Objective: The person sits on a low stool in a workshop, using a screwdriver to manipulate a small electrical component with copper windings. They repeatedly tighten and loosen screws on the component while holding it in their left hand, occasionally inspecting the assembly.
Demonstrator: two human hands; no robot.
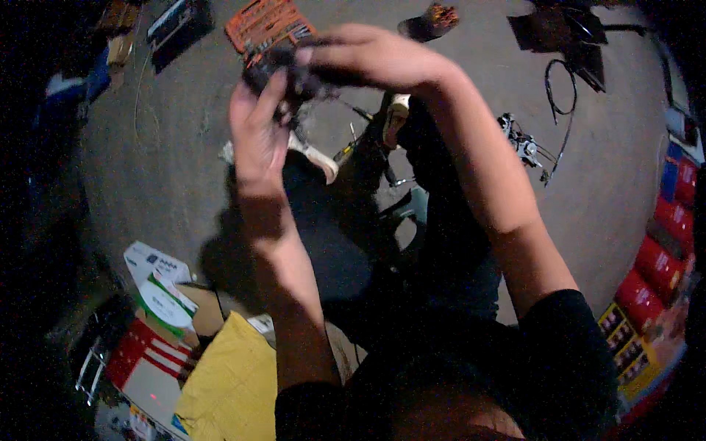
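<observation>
Raised out ahead of me, both hands are at a dark, lumpy part [300,84] whose kind I cannot make out, as it is blurred and half covered. My left hand [257,128] grips it from below and the left, thumb laid across its near side. From the right, my right hand [349,57] reaches over its top, fingers bent around it and smeared by motion. Just behind the part lies an orange tool case [266,23], open on the floor with tools in its slots. A screwdriver with a yellow and black handle [344,153] lies on the floor between my feet.
On the floor to the right are a metal mechanism [523,147] and a black cable [550,92]. A dark container with orange-handled items [434,20] stands beyond. Red packages [658,264] line the right side. At lower left are a yellow sheet [232,382] and several boxes.
</observation>
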